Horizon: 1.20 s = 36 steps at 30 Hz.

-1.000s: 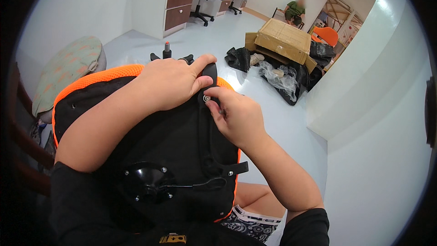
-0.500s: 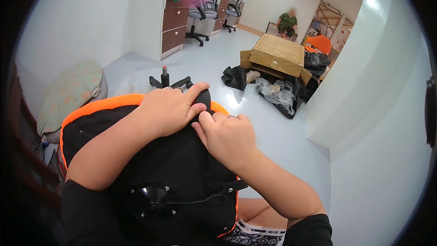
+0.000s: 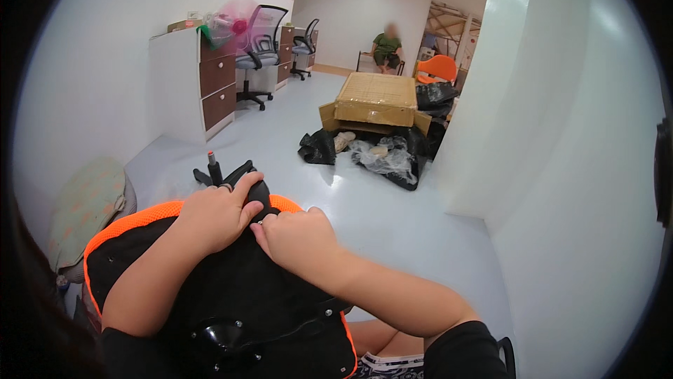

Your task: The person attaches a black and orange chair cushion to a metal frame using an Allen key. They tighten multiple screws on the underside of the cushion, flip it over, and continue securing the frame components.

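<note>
- Nearest, over the person's lap, lies a padded chair seat, its black underside up and its orange mesh edge showing at the far and left rims. It looks broad and fairly light, firm inside with a soft cover; the rim would give a steady hold.
- On its near part sits a shiny black round housing with bolts about it; smooth and hard, probably slick under fingers.
- At the far edge, the right hand is bent in, thumb and fingers drawn close beside a small bright fastener. What they pinch is hidden, so I cannot tell whether they grip it.
- The left hand grips a black armrest, thumb on the near side, fingers over the far. This piece seems stiff and tough, best held around its curved end.
- Just beyond, on the floor, stands a black chair base with an upright column.
- Farther off lie clear plastic wrap and an opened cardboard box.
- Farthest, a person in green sits by the wall.
</note>
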{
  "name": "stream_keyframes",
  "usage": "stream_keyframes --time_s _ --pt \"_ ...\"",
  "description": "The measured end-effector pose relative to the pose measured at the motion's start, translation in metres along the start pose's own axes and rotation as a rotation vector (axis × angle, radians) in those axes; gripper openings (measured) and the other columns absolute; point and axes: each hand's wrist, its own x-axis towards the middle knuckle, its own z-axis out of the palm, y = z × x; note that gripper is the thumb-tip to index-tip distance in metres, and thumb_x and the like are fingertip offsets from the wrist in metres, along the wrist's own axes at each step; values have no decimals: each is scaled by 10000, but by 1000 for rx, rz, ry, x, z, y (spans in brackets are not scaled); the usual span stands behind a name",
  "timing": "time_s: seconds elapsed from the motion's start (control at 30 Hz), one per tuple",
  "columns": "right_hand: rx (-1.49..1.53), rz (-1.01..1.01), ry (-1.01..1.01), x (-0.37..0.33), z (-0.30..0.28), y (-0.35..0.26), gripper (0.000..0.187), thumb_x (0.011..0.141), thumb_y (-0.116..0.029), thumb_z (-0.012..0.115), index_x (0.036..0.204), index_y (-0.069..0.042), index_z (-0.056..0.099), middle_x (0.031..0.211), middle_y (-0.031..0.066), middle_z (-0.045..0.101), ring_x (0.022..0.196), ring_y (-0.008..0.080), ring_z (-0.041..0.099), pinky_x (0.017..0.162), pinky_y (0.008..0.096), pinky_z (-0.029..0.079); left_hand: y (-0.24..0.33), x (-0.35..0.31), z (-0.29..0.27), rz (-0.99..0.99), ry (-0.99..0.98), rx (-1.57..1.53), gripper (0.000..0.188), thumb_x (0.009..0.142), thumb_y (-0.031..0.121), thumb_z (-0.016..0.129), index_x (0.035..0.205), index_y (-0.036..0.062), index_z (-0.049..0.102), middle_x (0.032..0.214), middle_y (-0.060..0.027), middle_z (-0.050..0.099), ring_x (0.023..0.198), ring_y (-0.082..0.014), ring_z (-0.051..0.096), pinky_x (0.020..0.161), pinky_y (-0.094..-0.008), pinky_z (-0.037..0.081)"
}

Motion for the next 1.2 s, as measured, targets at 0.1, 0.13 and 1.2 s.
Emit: stream_keyframes --time_s 0.1,0.13,1.2 --pt "-3 14 36 -3 -14 1 248 810 -321 613 699 -106 558 547 35 564 459 202 572 467 345 412 1 3 6 32 0 7 452 936 412 439 1313 173 369 849 -163 648 797 -334 635 694 -438 494" --pt "8 10 63 -4 -17 -1 237 806 -317 617 711 -108 559 550 35 562 461 201 573 465 343 411 -1 2 8 44 30 8 450 936 410 441 1311 172 372 841 -164 648 794 -337 635 692 -443 494" --pt "-44 -61 -19 -1 -1 0 189 783 -270 631 884 -135 545 624 43 581 496 237 587 494 366 437 -13 8 12 34 -30 -96 435 953 368 423 1348 203 347 840 -197 634 796 -378 616 702 -453 464"
